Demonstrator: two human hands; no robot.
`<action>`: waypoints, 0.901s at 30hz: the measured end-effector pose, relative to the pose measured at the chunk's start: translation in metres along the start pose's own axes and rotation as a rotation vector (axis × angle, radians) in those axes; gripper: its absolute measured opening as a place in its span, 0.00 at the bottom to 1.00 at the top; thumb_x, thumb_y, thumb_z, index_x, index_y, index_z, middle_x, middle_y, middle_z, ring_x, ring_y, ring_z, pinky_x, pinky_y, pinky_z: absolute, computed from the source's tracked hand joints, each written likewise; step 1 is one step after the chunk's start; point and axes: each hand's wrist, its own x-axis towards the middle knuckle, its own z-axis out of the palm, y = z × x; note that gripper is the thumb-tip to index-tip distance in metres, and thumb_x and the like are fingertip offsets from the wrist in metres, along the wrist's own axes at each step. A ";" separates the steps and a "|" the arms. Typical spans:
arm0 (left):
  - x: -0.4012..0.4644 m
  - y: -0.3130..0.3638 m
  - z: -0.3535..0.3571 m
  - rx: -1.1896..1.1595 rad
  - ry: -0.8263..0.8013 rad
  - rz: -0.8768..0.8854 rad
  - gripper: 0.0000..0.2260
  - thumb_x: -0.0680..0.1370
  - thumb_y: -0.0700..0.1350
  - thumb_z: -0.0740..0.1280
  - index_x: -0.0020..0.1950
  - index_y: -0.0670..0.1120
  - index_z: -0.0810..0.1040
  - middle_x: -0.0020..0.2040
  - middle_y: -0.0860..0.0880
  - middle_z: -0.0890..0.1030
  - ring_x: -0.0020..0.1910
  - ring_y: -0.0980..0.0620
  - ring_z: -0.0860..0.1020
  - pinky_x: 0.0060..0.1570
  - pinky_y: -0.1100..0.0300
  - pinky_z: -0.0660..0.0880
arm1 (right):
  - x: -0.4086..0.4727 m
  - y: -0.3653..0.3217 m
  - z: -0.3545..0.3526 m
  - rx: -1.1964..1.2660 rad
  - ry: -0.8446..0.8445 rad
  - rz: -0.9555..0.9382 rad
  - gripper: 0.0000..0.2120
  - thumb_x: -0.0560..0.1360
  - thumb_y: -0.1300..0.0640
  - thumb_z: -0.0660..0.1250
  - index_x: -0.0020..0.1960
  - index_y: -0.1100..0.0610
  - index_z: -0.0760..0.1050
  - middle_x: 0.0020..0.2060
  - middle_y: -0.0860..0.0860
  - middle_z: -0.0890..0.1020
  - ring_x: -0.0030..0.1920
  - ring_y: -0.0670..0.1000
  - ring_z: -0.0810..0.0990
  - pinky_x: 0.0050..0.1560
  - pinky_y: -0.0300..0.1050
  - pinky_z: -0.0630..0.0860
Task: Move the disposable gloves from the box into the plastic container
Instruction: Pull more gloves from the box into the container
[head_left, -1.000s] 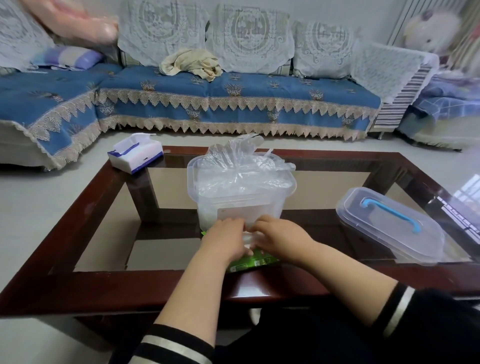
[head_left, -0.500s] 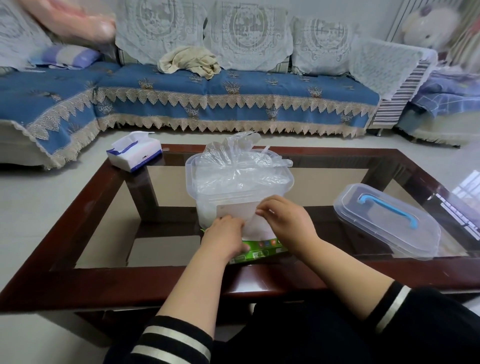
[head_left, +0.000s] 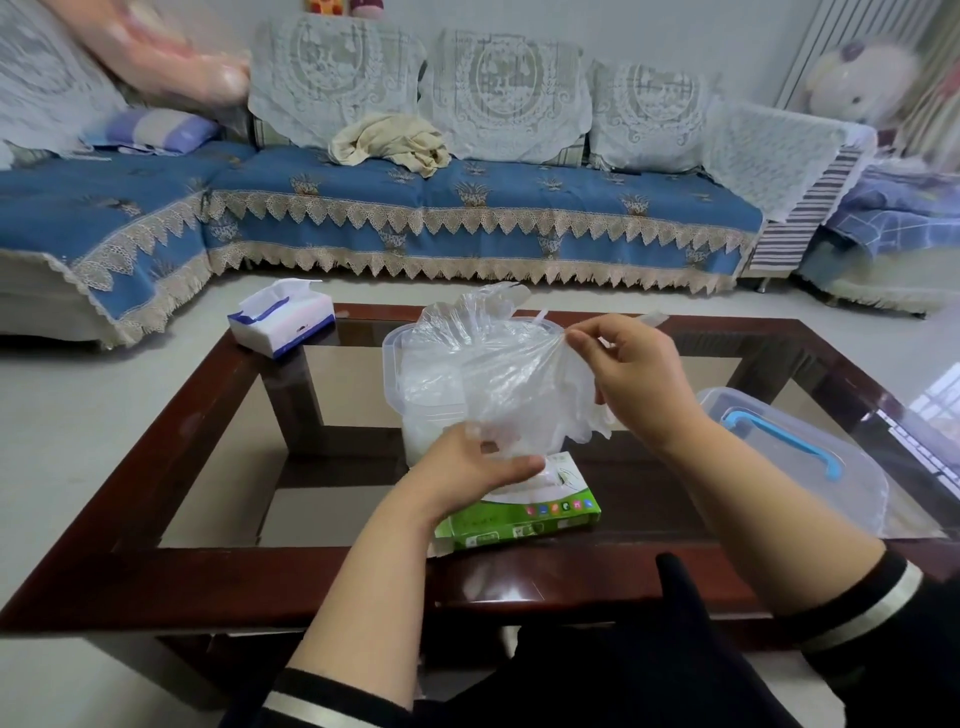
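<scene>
A green and white glove box (head_left: 524, 512) lies flat at the near edge of the glass table. Behind it stands the clear plastic container (head_left: 397, 364), with several thin clear gloves heaped inside and sticking up over its rim. My right hand (head_left: 631, 374) pinches the top of a clear disposable glove (head_left: 524, 395) and holds it up in front of the container. My left hand (head_left: 467, 467) rests on the box opening, with its fingers on the glove's lower end.
The container's clear lid (head_left: 795, 457) with a blue handle lies at the right on the table. A tissue pack (head_left: 283, 317) sits at the far left corner. The glass table has a dark wood frame (head_left: 322, 571). A blue sofa (head_left: 467, 208) stands beyond.
My right hand has risen from the box opening, drawing a glove up and out to container height. My left hand stays on the box.
</scene>
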 end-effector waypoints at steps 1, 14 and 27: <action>-0.004 0.008 0.000 -0.162 0.003 0.050 0.22 0.70 0.49 0.77 0.61 0.50 0.77 0.56 0.54 0.82 0.58 0.56 0.79 0.60 0.60 0.74 | -0.003 0.001 0.001 -0.010 -0.024 0.001 0.07 0.78 0.55 0.66 0.50 0.56 0.80 0.41 0.44 0.80 0.27 0.44 0.77 0.30 0.35 0.72; -0.011 0.035 0.008 -0.584 0.295 0.173 0.07 0.70 0.46 0.73 0.43 0.43 0.81 0.34 0.52 0.82 0.34 0.56 0.79 0.42 0.60 0.78 | 0.007 -0.010 0.001 0.003 -0.006 0.096 0.07 0.79 0.56 0.64 0.44 0.53 0.78 0.28 0.42 0.76 0.20 0.44 0.74 0.28 0.35 0.71; -0.019 0.038 -0.024 -1.064 1.131 0.107 0.06 0.77 0.39 0.64 0.50 0.50 0.73 0.47 0.51 0.80 0.48 0.52 0.80 0.51 0.56 0.78 | 0.097 -0.038 -0.002 -0.158 0.138 -0.160 0.10 0.78 0.53 0.65 0.54 0.58 0.80 0.50 0.51 0.80 0.48 0.48 0.77 0.52 0.47 0.76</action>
